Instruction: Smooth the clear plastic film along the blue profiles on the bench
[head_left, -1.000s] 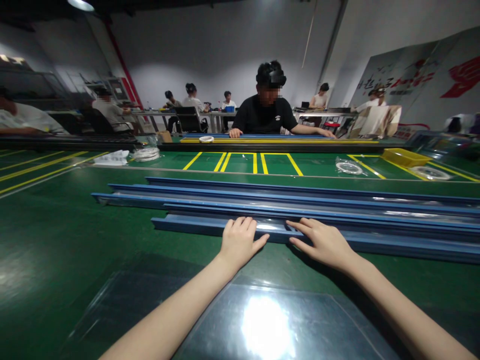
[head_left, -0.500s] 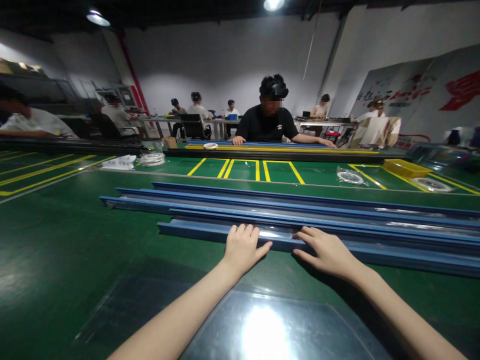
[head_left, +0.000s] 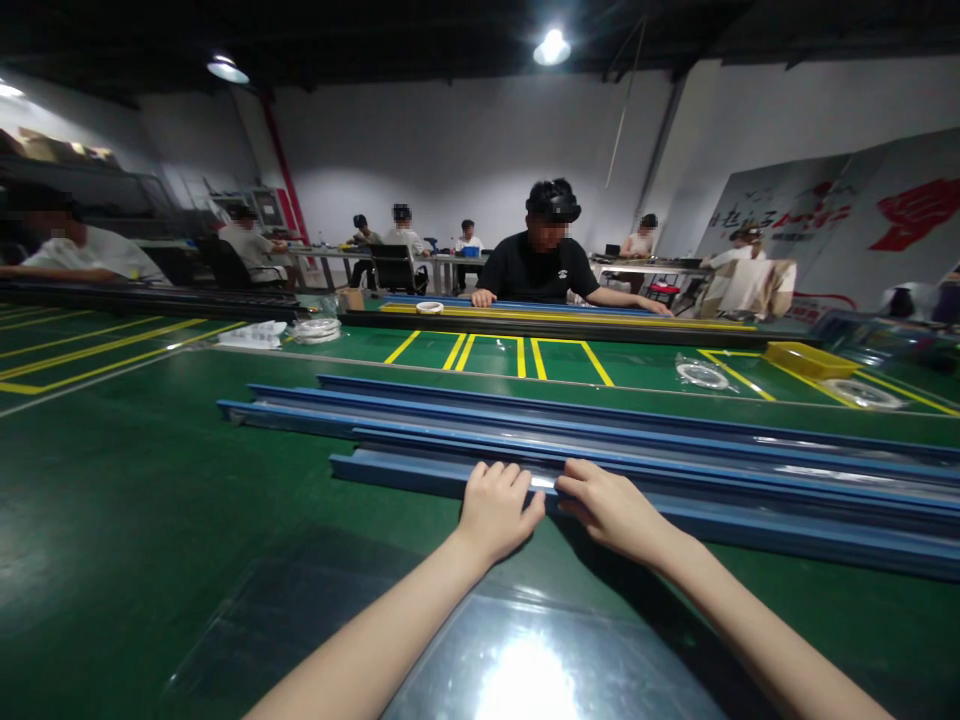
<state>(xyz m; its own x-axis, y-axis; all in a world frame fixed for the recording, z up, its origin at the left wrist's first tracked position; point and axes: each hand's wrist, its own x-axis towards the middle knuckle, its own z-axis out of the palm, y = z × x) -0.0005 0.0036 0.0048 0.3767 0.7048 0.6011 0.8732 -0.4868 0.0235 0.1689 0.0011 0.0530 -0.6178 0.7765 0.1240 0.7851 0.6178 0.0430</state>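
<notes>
My left hand [head_left: 496, 512] lies over the near wall of the closest blue channel [head_left: 409, 476], its fingers inside and its thumb on the front side. A short way to the right, my right hand [head_left: 615, 512] rests on the same channel with its fingers curled over the edge. Its fingertips and thumb are partly hidden. Shiny clear plastic [head_left: 544, 481] shows inside the channel between the two hands. Right behind this piece, more long blue channels [head_left: 300, 415] lie side by side. A glossy clear sheet [head_left: 450, 655] lies on the green table [head_left: 150, 510] under my forearms.
Across the table a person [head_left: 544, 265] in a black shirt sits behind long yellow and black strips [head_left: 525, 325]. White coils [head_left: 701, 374], a yellow tray [head_left: 806, 360] and a white plastic bag [head_left: 251, 335] lie farther back. Several other people sit at desks behind.
My right hand has slid left along the channel, closer to my left hand, and its fingers have curled in. The left hand stays on the channel. The view has tilted up slightly.
</notes>
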